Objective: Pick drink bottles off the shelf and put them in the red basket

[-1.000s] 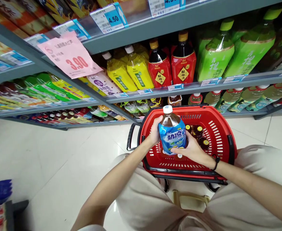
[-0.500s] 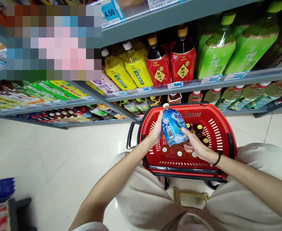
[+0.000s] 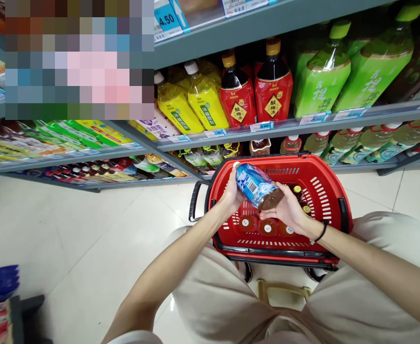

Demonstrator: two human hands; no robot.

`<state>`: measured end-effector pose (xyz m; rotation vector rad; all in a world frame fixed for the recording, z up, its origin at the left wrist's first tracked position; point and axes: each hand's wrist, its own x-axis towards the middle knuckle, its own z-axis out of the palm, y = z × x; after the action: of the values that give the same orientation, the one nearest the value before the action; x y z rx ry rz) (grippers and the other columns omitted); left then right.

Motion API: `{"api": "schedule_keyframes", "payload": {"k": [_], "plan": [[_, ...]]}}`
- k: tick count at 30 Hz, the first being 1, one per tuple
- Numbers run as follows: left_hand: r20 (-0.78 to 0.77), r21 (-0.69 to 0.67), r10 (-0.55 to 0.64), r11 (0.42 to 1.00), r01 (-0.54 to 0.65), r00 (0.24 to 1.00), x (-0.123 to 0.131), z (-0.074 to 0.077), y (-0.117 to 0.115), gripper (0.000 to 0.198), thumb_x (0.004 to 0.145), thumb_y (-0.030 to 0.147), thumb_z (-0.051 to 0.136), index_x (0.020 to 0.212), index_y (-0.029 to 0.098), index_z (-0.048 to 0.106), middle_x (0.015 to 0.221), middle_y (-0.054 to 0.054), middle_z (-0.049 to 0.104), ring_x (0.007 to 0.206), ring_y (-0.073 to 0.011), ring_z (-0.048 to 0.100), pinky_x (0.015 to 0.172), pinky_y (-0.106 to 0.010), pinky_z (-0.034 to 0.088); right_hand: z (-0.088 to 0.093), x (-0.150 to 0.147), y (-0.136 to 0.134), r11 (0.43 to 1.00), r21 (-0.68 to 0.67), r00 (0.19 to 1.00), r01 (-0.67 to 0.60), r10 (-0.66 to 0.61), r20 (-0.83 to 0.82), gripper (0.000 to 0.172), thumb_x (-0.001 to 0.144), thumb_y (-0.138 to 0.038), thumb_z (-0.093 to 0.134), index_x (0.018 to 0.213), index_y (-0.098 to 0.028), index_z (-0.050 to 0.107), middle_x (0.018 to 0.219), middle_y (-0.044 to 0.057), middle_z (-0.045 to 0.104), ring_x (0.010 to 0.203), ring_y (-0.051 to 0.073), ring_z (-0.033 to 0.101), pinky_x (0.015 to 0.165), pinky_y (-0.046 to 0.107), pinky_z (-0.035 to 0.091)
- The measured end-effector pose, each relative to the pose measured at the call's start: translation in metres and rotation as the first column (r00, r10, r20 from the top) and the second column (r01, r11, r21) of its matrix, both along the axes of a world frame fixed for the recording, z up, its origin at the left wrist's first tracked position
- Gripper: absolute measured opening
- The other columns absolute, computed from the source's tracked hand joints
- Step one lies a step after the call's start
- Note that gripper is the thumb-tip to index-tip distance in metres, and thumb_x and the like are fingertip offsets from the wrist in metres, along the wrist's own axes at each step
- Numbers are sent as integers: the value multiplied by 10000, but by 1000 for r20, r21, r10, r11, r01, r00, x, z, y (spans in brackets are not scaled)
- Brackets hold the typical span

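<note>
A blue-labelled drink bottle [image 3: 255, 184] with a white cap and dark liquid is held tilted between my hands, above the red shopping basket [image 3: 329, 181]. My left hand [image 3: 232, 195] grips its cap end, fingers partly hidden behind it. Around the base end is my right hand [image 3: 289, 209], thumb on the upper side and fingers below. Inside the basket, several dark bottles with yellow caps [image 3: 297, 189] stand at the right. Along the near side sit several red-brown bottles with round white marks [image 3: 267, 228].
Ahead, a shelf [image 3: 267, 134] carries yellow bottles [image 3: 206, 105], red plum drink bottles [image 3: 273, 93] and green bottles [image 3: 324, 71]. Large jugs [image 3: 346, 145] line the lower shelf. The basket's black handle [image 3: 195, 200] juts left. Below my legs is a small stool [image 3: 285, 285].
The blue bottle has tipped further sideways, its cap moving left and its base turning up toward me. My right hand has shifted slightly left around the base.
</note>
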<state>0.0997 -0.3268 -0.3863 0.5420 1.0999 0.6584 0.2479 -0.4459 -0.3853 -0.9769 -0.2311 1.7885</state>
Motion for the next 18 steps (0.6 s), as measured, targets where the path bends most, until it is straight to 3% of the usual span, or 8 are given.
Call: {"api": "schedule_keyframes", "payload": {"k": [2, 5, 8, 11, 14, 18], "plan": [[12, -16, 1, 1000, -1, 1000, 0, -1, 2, 661, 1038, 724, 393, 1195, 177, 728, 1179, -124, 801, 1141, -294, 744, 1075, -461, 567, 4, -1, 0, 999, 22, 999, 34, -33, -20, 390, 1001, -566, 586, 1209, -248, 675, 1133, 69, 780, 961, 246, 752, 865, 429, 649], [35, -59, 7, 998, -5, 999, 2, 3, 7, 727, 1010, 784, 352, 1088, 179, 748, 1121, -133, 808, 1112, -306, 747, 1058, -455, 572, 10, 1, -2, 997, 64, 999, 34, -33, -10, 332, 1001, -497, 634, 1232, -267, 693, 1234, 52, 769, 1130, 247, 726, 953, 447, 635], [67, -37, 4, 999, -2, 998, 4, 12, 11, 708, 986, 792, 386, 981, 182, 746, 1015, -129, 812, 1050, -313, 756, 1012, -445, 590, 12, 6, -2, 995, 95, 993, 18, -29, 115, 421, 924, -562, 724, 1189, -233, 723, 1186, 68, 777, 1115, 253, 727, 958, 416, 629], [110, 84, 32, 996, -41, 993, 5, 18, 12, 506, 943, 688, 590, 975, 206, 738, 940, -69, 808, 961, -279, 763, 977, -411, 596, 7, 11, 0, 992, 115, 934, 43, -81, 349, 558, 778, -594, 856, 1159, -210, 721, 1182, 76, 770, 1089, 258, 726, 969, 398, 611], [127, 158, 67, 984, -86, 990, 5, 17, 11, 389, 853, 599, 755, 936, 220, 718, 906, -31, 802, 924, -257, 765, 959, -388, 597, 0, 13, 1, 981, 187, 833, 59, -151, 532, 690, 712, -565, 917, 1245, -207, 666, 1247, 91, 743, 1132, 260, 708, 1002, 390, 586], [136, 167, 51, 983, -73, 989, 2, 14, 13, 441, 805, 648, 776, 874, 222, 687, 864, -40, 795, 973, -291, 773, 933, -405, 609, -5, 13, -6, 960, 279, 730, -6, -186, 657, 879, 715, -525, 932, 1438, -234, 525, 1304, 111, 702, 1093, 271, 727, 929, 401, 617]]}}
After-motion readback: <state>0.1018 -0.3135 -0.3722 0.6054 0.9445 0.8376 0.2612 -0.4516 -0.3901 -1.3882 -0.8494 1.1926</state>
